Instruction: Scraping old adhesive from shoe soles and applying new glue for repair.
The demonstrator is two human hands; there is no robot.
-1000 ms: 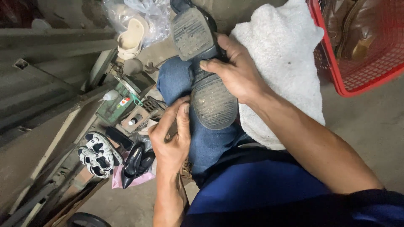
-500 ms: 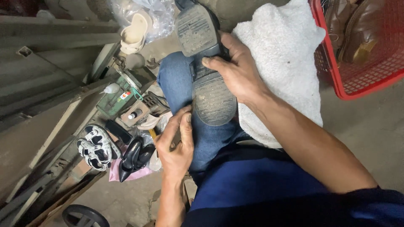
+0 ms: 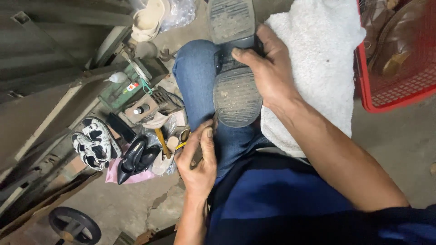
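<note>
Dropped lower since a second ago: left hand (image 3: 198, 161), now down beside the thigh with fingers curled around a small dark thing, too hidden to identify. Clamped as before: right hand (image 3: 269, 68), thumb and fingers closed over the waist of the dark shoe (image 3: 236, 68), sole up, lying along the jeans-clad knee (image 3: 195, 77). Just right of the shoe, draped under the forearm: white towel (image 3: 318, 59). Farther right, on the concrete floor: red basket (image 3: 399, 86) holding brown footwear. Left of the knee, a clutter: green tool (image 3: 122, 88), black heeled shoes (image 3: 134, 159), black-and-white sandals (image 3: 93, 143), cream sandal (image 3: 147, 20) near the top.
</note>
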